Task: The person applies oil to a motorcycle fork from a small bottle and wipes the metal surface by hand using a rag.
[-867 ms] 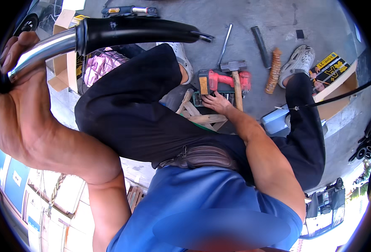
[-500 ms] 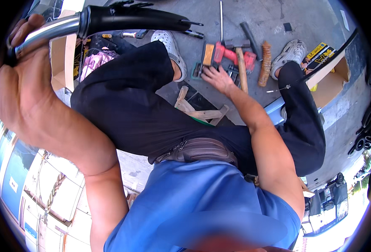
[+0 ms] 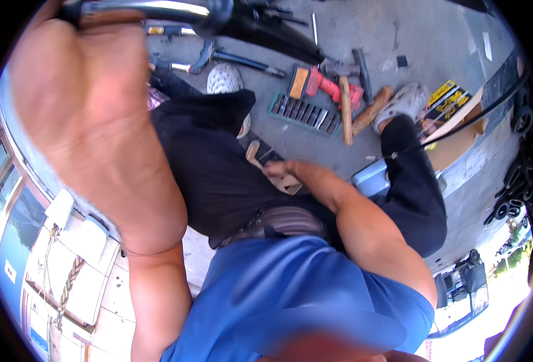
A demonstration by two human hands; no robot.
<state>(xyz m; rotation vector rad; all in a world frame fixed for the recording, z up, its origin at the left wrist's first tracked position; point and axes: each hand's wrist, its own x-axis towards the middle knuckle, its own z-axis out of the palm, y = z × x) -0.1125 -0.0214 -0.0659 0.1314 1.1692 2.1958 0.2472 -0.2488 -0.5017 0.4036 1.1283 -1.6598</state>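
At the upper left my left hand (image 3: 91, 72) is closed round a chrome tube (image 3: 152, 8) with a black curved fork leg (image 3: 260, 33). My right hand (image 3: 281, 169), smeared by motion, is down by my lap, at or just beside some pale wooden slats (image 3: 254, 154); whether it grips one is unclear. Beyond it on the floor lie a green tray of sockets (image 3: 305, 113), a red cordless power tool (image 3: 320, 81), a hammer with a wooden handle (image 3: 346, 114) and an orange-brown ribbed cylinder (image 3: 372, 108).
Open cardboard boxes (image 3: 453, 151) with black-and-yellow printing stand at the right beside a light-blue container (image 3: 369, 175). Several more metal parts (image 3: 242, 60) and a thin rod (image 3: 314, 27) lie beyond my feet. A black cable (image 3: 459, 127) crosses at the right, near dark tyres (image 3: 513, 181).
My left hand and the fork have swung rightward and grown larger in view. My right hand has pulled back from the socket tray toward my lap, and the tray now shows fully.
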